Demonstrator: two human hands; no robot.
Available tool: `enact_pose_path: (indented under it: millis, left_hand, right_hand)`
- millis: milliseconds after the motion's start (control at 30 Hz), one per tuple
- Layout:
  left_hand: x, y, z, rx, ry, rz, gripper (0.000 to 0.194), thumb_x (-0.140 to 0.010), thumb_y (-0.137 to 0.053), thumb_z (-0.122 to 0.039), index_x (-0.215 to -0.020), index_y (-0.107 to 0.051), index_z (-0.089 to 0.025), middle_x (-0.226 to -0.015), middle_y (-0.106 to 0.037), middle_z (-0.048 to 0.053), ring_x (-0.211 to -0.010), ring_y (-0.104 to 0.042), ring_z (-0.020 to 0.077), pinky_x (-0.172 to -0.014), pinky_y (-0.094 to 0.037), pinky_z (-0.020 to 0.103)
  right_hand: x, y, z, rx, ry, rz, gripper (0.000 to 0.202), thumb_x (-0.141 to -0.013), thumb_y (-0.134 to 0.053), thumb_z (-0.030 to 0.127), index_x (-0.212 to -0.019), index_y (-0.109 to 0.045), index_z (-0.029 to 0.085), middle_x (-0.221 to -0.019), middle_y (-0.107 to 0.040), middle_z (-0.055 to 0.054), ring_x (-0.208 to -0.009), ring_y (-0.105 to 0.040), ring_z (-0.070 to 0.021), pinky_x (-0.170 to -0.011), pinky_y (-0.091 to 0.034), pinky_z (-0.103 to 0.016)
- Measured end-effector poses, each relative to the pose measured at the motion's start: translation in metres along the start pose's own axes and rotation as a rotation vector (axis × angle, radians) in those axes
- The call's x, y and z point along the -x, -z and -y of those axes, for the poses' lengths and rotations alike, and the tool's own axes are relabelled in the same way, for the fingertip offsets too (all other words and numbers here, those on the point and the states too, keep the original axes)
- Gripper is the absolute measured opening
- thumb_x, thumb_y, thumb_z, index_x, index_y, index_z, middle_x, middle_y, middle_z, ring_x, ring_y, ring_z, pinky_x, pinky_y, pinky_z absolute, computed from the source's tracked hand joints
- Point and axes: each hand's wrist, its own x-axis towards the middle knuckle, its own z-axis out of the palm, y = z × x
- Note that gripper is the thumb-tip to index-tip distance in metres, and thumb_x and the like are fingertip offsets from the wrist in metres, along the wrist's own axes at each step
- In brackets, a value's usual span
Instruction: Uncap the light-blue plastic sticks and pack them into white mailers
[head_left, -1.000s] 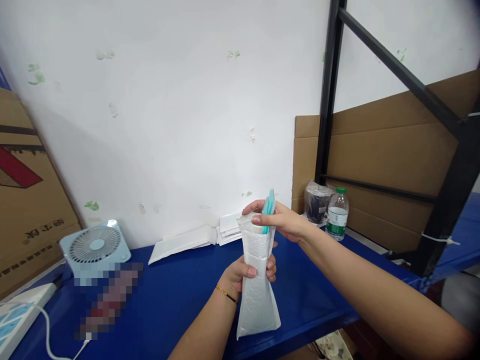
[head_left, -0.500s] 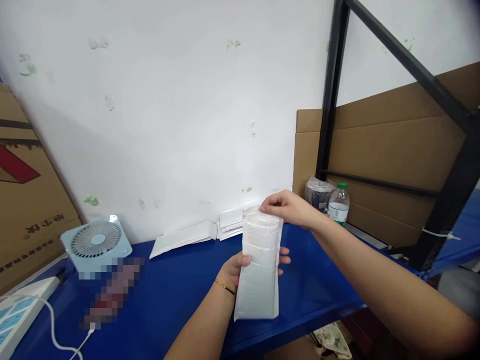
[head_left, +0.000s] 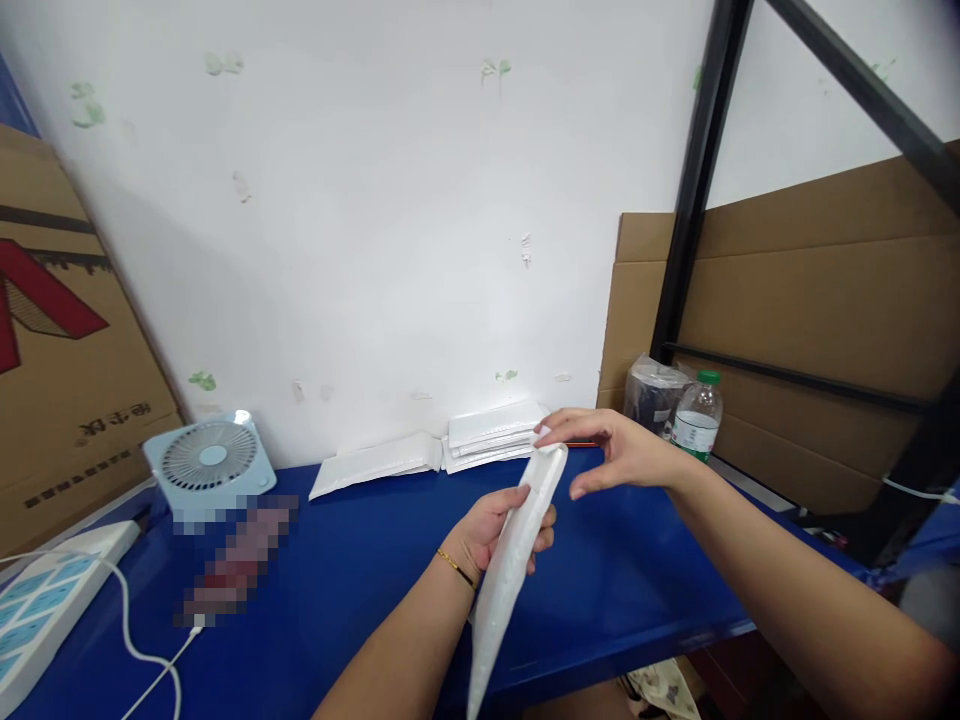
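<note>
My left hand (head_left: 501,528) is wrapped round a white padded envelope (head_left: 504,585), thumb on the near face and fingers behind. The envelope is turned nearly edge-on and slants, its top end up and to the right, its lower end toward me. At that top end, my right hand (head_left: 600,448) is open, thumb spread from the fingers, with the fingertips at the folded flap; whether they touch it I cannot tell. Behind, a stack of white padded envelopes (head_left: 487,430) lies against the wall. Left of the stack lies another white padded envelope (head_left: 375,465).
On the blue table (head_left: 360,560), a light blue fan (head_left: 214,465), a blurred-out object (head_left: 240,565) with a cable and a white power strip (head_left: 64,600) are at left. A green-capped bottle (head_left: 697,415) and a bagged dark container (head_left: 652,395) stand right, by a black metal frame (head_left: 701,170).
The padded envelope has turned from showing its broad face to nearly edge-on. My right hand has opened from its pinch on the top edge. The view has shifted slightly.
</note>
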Motion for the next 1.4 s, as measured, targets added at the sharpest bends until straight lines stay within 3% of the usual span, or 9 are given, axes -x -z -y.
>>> enact_pose_path:
  millis: [167, 367, 533, 633, 767, 900, 1033, 1233, 1400]
  left_hand:
    - [0.012, 0.003, -0.009, 0.154, 0.074, 0.037, 0.033, -0.084, -0.042, -0.035, -0.110, -0.050, -0.016, -0.071, -0.048, 0.002, -0.052, -0.050, 0.0096, -0.046, -0.045, 0.022]
    - [0.047, 0.029, -0.039, 0.405, -0.323, -0.376, 0.037, -0.088, -0.039, -0.034, -0.114, -0.049, -0.010, -0.089, -0.060, 0.010, -0.064, -0.059, 0.0110, -0.061, -0.050, 0.024]
    - [0.055, 0.078, -0.043, 0.520, -0.637, -0.751, 0.032, -0.086, -0.041, -0.034, -0.098, -0.053, -0.007, -0.091, -0.062, 0.013, -0.079, -0.063, 0.0169, -0.075, -0.051, 0.031]
    - [0.058, 0.105, -0.038, 0.567, -0.662, -1.108, 0.022, -0.084, -0.042, -0.029, -0.092, -0.052, -0.010, -0.087, -0.061, 0.011, -0.078, -0.064, 0.0178, -0.067, -0.052, 0.031]
    - [0.064, 0.125, -0.037, 0.537, -0.758, -1.319, 0.011, -0.081, -0.045, -0.023, -0.088, -0.048, -0.015, -0.087, -0.058, 0.006, -0.073, -0.063, 0.0136, -0.063, -0.049, 0.025]
    - [0.071, 0.128, -0.040, 0.467, -0.861, -1.466, 0.011, -0.078, -0.046, -0.020, -0.088, -0.049, -0.020, -0.092, -0.056, 0.002, -0.075, -0.061, 0.0101, -0.065, -0.047, 0.023]
    - [0.078, 0.123, -0.043, 0.434, -0.916, -1.482, 0.021, -0.074, -0.049, -0.014, -0.092, -0.053, -0.023, -0.094, -0.055, 0.001, -0.083, -0.059, 0.0096, -0.070, -0.046, 0.022]
    - [0.077, 0.107, -0.050, 0.551, -0.965, -1.366, 0.038, -0.072, -0.058, -0.043, -0.102, -0.046, -0.023, -0.106, -0.048, 0.009, -0.099, -0.055, 0.0183, -0.074, -0.050, 0.028]
    - [0.078, 0.091, -0.054, 0.593, -1.093, -1.131, 0.047, -0.070, -0.052, -0.057, -0.104, -0.045, -0.026, -0.103, -0.050, 0.005, -0.097, -0.056, 0.0203, -0.075, -0.050, 0.037]
  right_hand:
    - [-0.013, -0.008, -0.035, -0.021, -0.122, -0.031, 0.025, -0.075, -0.060, 0.036, -0.084, -0.069, 0.013, -0.075, -0.063, -0.005, -0.069, -0.056, -0.0140, -0.064, -0.044, -0.025]
    - [-0.061, 0.008, -0.118, 0.085, -0.496, -0.542, 0.036, -0.077, -0.052, 0.046, -0.093, -0.064, 0.016, -0.079, -0.066, -0.003, -0.062, -0.056, -0.0124, -0.057, -0.044, -0.022]
    - [-0.085, 0.014, -0.179, 0.273, -0.711, -0.601, 0.027, -0.072, -0.056, 0.034, -0.076, -0.065, 0.009, -0.066, -0.064, -0.010, -0.064, -0.058, -0.0202, -0.059, -0.044, -0.029]
    - [-0.093, 0.003, -0.192, 0.419, -0.747, -0.660, 0.027, -0.069, -0.059, 0.029, -0.085, -0.065, 0.009, -0.088, -0.064, -0.018, -0.094, -0.054, -0.0304, -0.078, -0.040, -0.039]
    - [-0.119, -0.046, -0.183, 0.810, -0.385, -0.612, 0.046, -0.077, -0.050, 0.031, -0.119, -0.050, 0.014, -0.121, -0.049, -0.018, -0.118, -0.034, -0.0313, -0.095, -0.024, -0.047]
    - [-0.153, -0.127, -0.170, 0.828, 0.155, -0.007, 0.056, -0.068, -0.060, 0.034, -0.122, -0.048, 0.020, -0.123, -0.051, -0.010, -0.119, -0.035, -0.0270, -0.099, -0.022, -0.041]
    - [-0.179, -0.178, -0.168, 0.801, 0.163, -0.008, 0.026, -0.075, -0.053, 0.018, -0.100, -0.060, 0.015, -0.104, -0.061, -0.011, -0.105, -0.048, -0.0233, -0.092, -0.029, -0.037]
    - [-0.173, -0.156, -0.146, 0.701, 0.162, -0.146, 0.028, -0.092, -0.030, 0.021, -0.102, -0.056, 0.017, -0.092, -0.063, -0.007, -0.087, -0.056, -0.0145, -0.078, -0.041, -0.028]
    - [-0.111, -0.129, -0.112, 0.680, 0.514, -0.058, 0.026, -0.091, -0.035, 0.018, -0.106, -0.056, 0.022, -0.096, -0.065, -0.005, -0.091, -0.057, -0.0124, -0.095, -0.035, -0.035]
